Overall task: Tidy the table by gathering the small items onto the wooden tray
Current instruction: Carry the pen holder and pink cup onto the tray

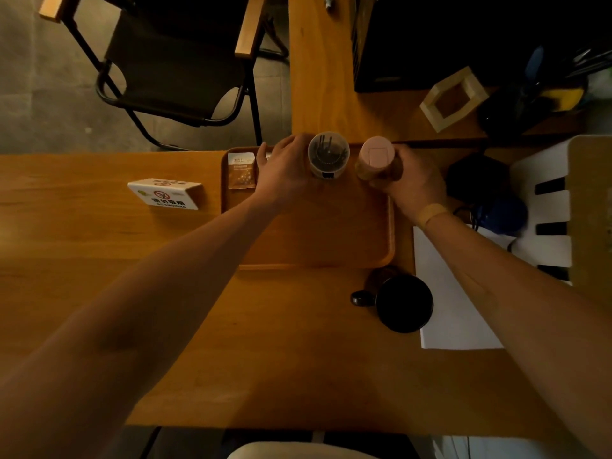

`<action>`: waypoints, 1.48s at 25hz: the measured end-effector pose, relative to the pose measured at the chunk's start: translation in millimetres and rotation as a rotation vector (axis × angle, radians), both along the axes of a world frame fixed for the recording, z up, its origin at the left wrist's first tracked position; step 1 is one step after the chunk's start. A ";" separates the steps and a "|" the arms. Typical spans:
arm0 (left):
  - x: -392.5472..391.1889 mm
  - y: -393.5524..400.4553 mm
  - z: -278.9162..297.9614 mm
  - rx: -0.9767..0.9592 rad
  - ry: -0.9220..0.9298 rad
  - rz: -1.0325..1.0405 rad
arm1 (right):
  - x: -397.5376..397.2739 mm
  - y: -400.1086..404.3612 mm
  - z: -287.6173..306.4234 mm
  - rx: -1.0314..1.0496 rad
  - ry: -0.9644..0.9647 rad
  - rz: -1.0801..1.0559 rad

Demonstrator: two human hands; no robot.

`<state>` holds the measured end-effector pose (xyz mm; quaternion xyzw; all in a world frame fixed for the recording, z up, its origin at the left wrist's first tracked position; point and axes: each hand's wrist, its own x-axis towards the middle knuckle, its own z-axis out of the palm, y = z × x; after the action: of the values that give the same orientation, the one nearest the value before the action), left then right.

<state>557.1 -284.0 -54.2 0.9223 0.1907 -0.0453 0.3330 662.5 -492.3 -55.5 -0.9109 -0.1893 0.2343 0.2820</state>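
Tray: a rectangular wooden tray with rounded corners (331,240) was laid on the orange-brown wooden table (99,260), its near half bare.
Left hand: the left hand (284,170) was stretched over the tray's far left part, fingers spread loosely against the left side of a clear round plastic container of dark sticks (328,155); whether the container was actually gripped could not be told.
Clear container: it was stood upright at the tray's far edge.
Right hand: the right hand (409,183) was closed around the brownish lower body of a bottle with a pink round cap (376,157).
Pink-capped bottle: it was held upright at the tray's far right corner, just beside the clear container; whether its base rested on the tray could not be told.
Sachet: a small brown and white paper sachet (241,169) was laid flat in the tray's far left corner, just beside the left hand's thumb.
Sign: a white wedge-shaped no-smoking sign (165,193) was left on the table, to the left of the tray and apart from it.
Dark cup: a black round cup (404,303) was set on the table near the tray's near right corner, with a small black round cap (362,298) just beside it.
Paper: a white sheet of paper (453,309) was spread on the table right of the cup, partly beneath the right forearm.
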 end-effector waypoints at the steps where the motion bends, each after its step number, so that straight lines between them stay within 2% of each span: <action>1: 1.4 0.1 -0.5 0.024 -0.004 -0.006 | 0.1 0.3 0.3 -0.010 -0.015 0.006; 18: 3.4 2.4 -9.5 0.097 -0.015 -0.061 | -1.2 4.6 -0.7 -0.025 -0.064 0.014; 37: 0.7 1.0 -11.3 0.063 -0.011 -0.024 | -1.1 4.3 -3.9 -0.028 -0.051 -0.017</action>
<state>557.8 -283.0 -65.4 0.9347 0.1793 -0.0383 0.3044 661.5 -488.0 -59.4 -0.9220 -0.1855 0.2114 0.2661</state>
